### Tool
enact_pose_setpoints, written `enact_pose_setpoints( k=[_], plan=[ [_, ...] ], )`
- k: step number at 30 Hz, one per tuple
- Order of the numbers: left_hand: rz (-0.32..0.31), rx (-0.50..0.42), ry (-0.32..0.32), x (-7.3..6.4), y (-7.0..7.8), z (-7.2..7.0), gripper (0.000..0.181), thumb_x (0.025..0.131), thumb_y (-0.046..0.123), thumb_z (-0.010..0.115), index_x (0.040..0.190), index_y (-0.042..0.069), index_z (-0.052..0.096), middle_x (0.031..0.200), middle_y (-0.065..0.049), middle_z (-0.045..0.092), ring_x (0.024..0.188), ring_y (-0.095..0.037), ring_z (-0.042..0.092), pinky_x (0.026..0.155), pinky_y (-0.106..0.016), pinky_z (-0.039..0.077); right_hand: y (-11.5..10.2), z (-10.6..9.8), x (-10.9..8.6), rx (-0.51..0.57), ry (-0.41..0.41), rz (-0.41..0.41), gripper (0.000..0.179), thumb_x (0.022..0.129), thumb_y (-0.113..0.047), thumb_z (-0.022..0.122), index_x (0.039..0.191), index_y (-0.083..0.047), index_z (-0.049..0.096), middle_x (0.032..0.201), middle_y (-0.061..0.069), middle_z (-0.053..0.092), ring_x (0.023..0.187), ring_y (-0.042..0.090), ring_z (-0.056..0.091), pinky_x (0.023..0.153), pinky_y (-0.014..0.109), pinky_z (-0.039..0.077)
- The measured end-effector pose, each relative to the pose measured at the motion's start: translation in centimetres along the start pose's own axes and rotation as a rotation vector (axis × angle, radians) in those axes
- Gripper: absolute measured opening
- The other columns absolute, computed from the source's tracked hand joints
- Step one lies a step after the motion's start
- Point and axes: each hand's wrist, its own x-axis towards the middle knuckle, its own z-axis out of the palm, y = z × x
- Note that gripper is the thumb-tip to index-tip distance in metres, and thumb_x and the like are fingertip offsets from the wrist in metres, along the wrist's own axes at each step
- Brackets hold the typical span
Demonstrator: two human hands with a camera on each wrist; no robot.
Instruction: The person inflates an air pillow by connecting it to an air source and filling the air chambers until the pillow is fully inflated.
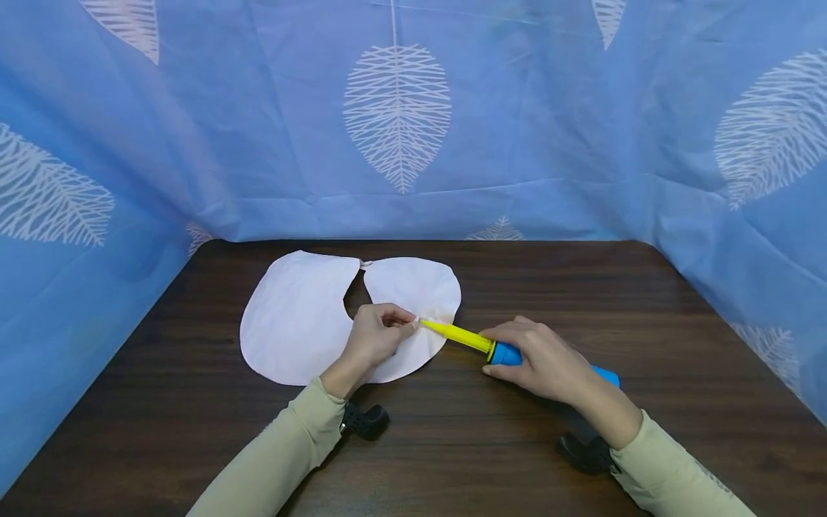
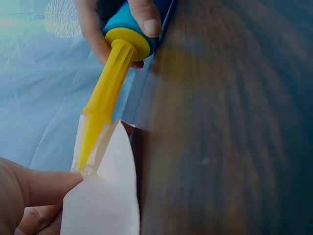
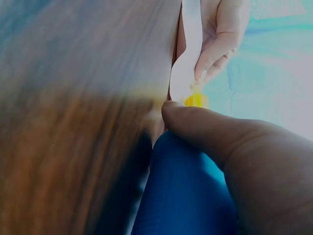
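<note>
A flat white U-shaped piece, which looks like a deflated inflatable neck pillow (image 1: 291, 323), lies on the table. My left hand (image 1: 377, 334) pinches a small clear valve (image 2: 84, 171) on its right lobe between thumb and fingers. Gripped in my right hand (image 1: 539, 359) is a hand air pump (image 1: 507, 354) with a blue body and a yellow nozzle (image 1: 461, 336). The nozzle's thin tip meets the valve at the left fingertips; how deep it sits I cannot tell. Most of the blue body is hidden under the right hand in the head view.
The dark wooden table (image 1: 555, 287) extends around both hands. Blue curtain (image 1: 491, 129) with white leaf prints hangs at the back and on both sides. Black wrist straps (image 1: 365, 422) sit below each hand.
</note>
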Motion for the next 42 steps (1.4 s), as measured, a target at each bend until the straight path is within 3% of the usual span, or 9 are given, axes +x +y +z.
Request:
enact_pose_setpoints(
  k=[6, 25, 32, 37, 42],
  plan=[
    [-0.027, -0.008, 0.004, 0.0, 0.0, 0.5, 0.007, 0.095, 0.004, 0.077, 0.099, 0.004, 0.083, 0.091, -0.008, 0.073, 0.076, -0.016, 0.056, 0.062, -0.024, 0.046, 0.3, -0.2, -0.3, -0.024, -0.009, 0.013, 0.048, 0.087, -0.027, 0.092, 0.129, -0.011, 0.078, 0.114, -0.001, 0.079, 0.096, 0.013, 0.062, 0.078, 0.031, 0.056],
    [-0.039, -0.016, -0.019, 0.0, 0.1, -0.1, 0.007, 0.096, 0.003, 0.077, 0.1, 0.002, 0.083, 0.089, -0.009, 0.073, 0.071, -0.016, 0.053, 0.057, -0.024, 0.043, 0.2, -0.3, 0.1, -0.007, -0.03, 0.002, 0.05, 0.088, -0.028, 0.091, 0.132, -0.009, 0.076, 0.119, 0.004, 0.079, 0.102, 0.018, 0.066, 0.086, 0.04, 0.062],
    [-0.059, -0.046, -0.049, 0.2, 0.0, 0.1, 0.007, 0.094, 0.006, 0.079, 0.099, 0.005, 0.084, 0.082, -0.002, 0.07, 0.065, -0.014, 0.049, 0.054, -0.023, 0.04, 0.2, -0.5, -0.4, -0.021, -0.034, 0.04, 0.05, 0.086, -0.028, 0.092, 0.131, -0.011, 0.077, 0.117, 0.002, 0.079, 0.099, 0.017, 0.065, 0.084, 0.038, 0.06],
    [-0.029, -0.026, -0.089, 0.2, 0.0, -0.1, 0.007, 0.092, 0.009, 0.082, 0.098, 0.006, 0.084, 0.084, -0.001, 0.073, 0.063, -0.014, 0.049, 0.054, -0.024, 0.04, 0.4, -0.8, -0.8, -0.009, -0.027, 0.053, 0.052, 0.084, -0.027, 0.094, 0.132, -0.014, 0.077, 0.12, 0.003, 0.078, 0.102, 0.019, 0.068, 0.085, 0.042, 0.062],
    [0.035, 0.065, -0.096, -0.1, 0.2, -0.7, 0.009, 0.09, 0.006, 0.086, 0.099, 0.008, 0.083, 0.088, -0.006, 0.076, 0.074, -0.014, 0.061, 0.058, -0.024, 0.045, 0.7, -0.9, -0.8, 0.012, -0.026, 0.06, 0.055, 0.084, -0.029, 0.095, 0.134, -0.018, 0.076, 0.126, 0.004, 0.078, 0.107, 0.023, 0.07, 0.088, 0.046, 0.062]
  ],
)
